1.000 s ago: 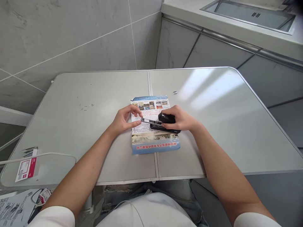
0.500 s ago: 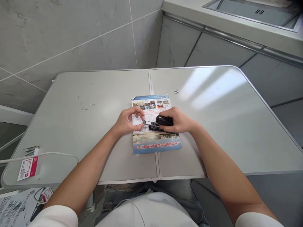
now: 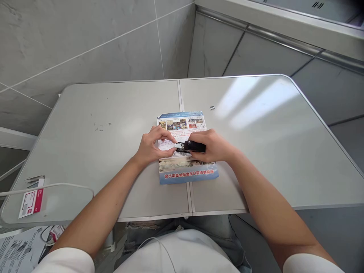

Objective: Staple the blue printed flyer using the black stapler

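Observation:
A black stapler [image 3: 195, 146] lies over the printed leaflet [image 3: 186, 175], its silvery staple channel [image 3: 179, 145] showing at the left end. My right hand [image 3: 210, 145] is wrapped round the stapler's black body from the right. With thumb and forefinger bent into a pinch, my left hand [image 3: 155, 143] grips the tip of the stapler at the channel's front. Whether staples lie in the channel is too small to tell. The leaflet rests flat across the seam of the table [image 3: 119, 110].
A short strip of staples [image 3: 212, 107] lies beyond the leaflet, and several loose staples [image 3: 99, 129] are scattered to the left. A red and white card [image 3: 32, 202] and a white cable [image 3: 65, 184] are at the table's near left. A tiled wall [image 3: 99, 45] stands behind.
My left fingers have shifted slightly right, and less of the silvery channel sticks out from the black body. The stapler's upper part has turned and sits more over its base.

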A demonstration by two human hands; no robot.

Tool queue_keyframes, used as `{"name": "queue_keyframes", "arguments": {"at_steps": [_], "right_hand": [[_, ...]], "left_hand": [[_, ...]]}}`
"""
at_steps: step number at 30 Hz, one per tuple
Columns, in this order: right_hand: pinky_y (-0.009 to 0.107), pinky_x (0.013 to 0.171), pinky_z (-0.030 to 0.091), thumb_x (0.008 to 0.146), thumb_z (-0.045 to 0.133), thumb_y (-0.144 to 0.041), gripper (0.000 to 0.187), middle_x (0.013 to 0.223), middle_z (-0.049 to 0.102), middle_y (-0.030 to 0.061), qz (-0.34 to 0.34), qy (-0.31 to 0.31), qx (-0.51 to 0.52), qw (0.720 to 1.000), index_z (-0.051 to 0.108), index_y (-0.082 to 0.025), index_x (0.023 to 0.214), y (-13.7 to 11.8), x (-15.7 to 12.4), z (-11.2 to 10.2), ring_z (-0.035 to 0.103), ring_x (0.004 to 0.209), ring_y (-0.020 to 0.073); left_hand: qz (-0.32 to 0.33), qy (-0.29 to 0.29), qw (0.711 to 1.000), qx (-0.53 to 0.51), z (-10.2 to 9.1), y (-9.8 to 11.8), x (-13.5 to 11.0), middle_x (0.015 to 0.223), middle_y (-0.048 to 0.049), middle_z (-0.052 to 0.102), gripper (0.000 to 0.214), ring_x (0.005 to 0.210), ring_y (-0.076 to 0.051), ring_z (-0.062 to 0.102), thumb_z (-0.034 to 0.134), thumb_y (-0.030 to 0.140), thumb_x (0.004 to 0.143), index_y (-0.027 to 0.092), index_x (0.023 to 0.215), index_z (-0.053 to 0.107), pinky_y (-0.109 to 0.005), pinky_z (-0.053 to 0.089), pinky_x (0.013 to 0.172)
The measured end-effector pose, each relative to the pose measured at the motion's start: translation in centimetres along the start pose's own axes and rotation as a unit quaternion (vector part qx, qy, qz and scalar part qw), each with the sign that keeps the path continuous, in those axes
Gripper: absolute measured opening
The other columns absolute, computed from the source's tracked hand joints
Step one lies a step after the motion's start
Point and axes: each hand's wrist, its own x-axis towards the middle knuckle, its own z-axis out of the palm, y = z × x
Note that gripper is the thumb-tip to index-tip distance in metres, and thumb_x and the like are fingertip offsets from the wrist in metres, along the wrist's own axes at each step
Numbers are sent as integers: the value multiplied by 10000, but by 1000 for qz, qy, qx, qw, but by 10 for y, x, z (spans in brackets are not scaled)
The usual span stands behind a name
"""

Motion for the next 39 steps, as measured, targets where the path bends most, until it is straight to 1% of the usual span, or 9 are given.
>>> {"name": "queue_keyframes", "arguments": {"at_steps": [9,17,24,30,34,39], "right_hand": [[258,598,270,748,604,-200,205,654,471,-49,1,0,1,1000,403,-237,755,1,0,-1,370,607,122],[257,597,277,744,607,-202,208,660,467,-47,2,-3,9,1000,403,-237,753,1,0,1,373,611,123],[254,600,292,749,608,-196,207,654,466,-45,4,-4,19,1000,406,-238,755,-2,1,3,379,609,125],[254,590,294,746,626,-191,206,664,476,-49,0,-6,28,1000,426,-238,763,-4,1,5,401,605,122],[252,585,294,738,612,-179,170,661,479,-50,-1,-1,29,1000,454,-234,766,-6,2,6,393,599,120],[250,572,283,735,608,-172,190,649,457,-51,-6,12,35,999,430,-236,756,-6,2,7,371,585,117]], "left_hand": [[2,5,1000,-27,2,1,-1,910,1,758,305,838,-166,687,860,147,737,244,968,686,-330,582,754],[0,-2,1000,-29,3,2,-2,901,-4,776,312,872,-186,649,856,166,745,251,977,666,-358,570,773],[5,-14,1000,-4,5,5,-1,888,3,773,267,796,-172,621,834,171,756,252,954,675,-377,531,794],[-2,-15,1000,-9,7,7,-3,877,2,766,256,790,-169,625,844,196,762,249,951,679,-353,534,729],[15,-20,1000,-19,8,7,-3,891,6,772,265,808,-163,640,845,181,773,252,974,689,-351,544,751],[19,-20,999,-35,8,7,-3,896,0,774,281,833,-168,649,848,173,780,256,1005,702,-346,559,742]]}}
